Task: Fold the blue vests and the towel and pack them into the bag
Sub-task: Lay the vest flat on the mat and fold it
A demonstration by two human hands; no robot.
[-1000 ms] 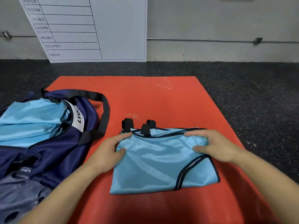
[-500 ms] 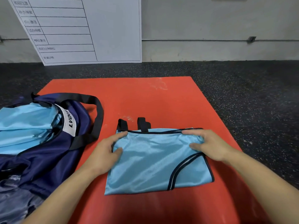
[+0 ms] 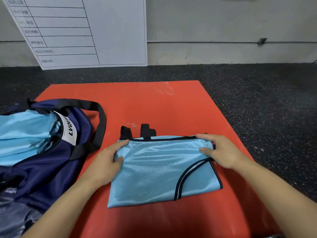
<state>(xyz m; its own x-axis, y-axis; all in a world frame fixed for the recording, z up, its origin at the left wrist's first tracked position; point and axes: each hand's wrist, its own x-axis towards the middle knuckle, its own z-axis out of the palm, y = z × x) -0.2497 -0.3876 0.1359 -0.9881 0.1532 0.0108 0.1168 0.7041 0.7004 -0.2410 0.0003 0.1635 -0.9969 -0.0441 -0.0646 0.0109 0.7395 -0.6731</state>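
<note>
A light blue vest (image 3: pixel 159 170) with black trim lies folded into a rectangle on the red mat (image 3: pixel 154 103), its black straps poking out at the far edge. My left hand (image 3: pixel 106 162) grips the vest's left edge, thumb on top of the cloth. My right hand (image 3: pixel 221 152) grips the right edge, index finger along the far hem and thumb on top. At the left, the open navy bag (image 3: pixel 44 170) holds more light blue cloth (image 3: pixel 22 134). I cannot make out the towel.
The bag's black strap (image 3: pixel 101 124) loops onto the mat toward the vest. A white board with a printed table (image 3: pixel 85 31) leans on the grey wall behind. Dark speckled floor (image 3: pixel 265 109) surrounds the mat.
Both hands stay at the vest's two side edges with thumbs on top. The vest lies slightly flatter; nothing else on the mat has moved.
</note>
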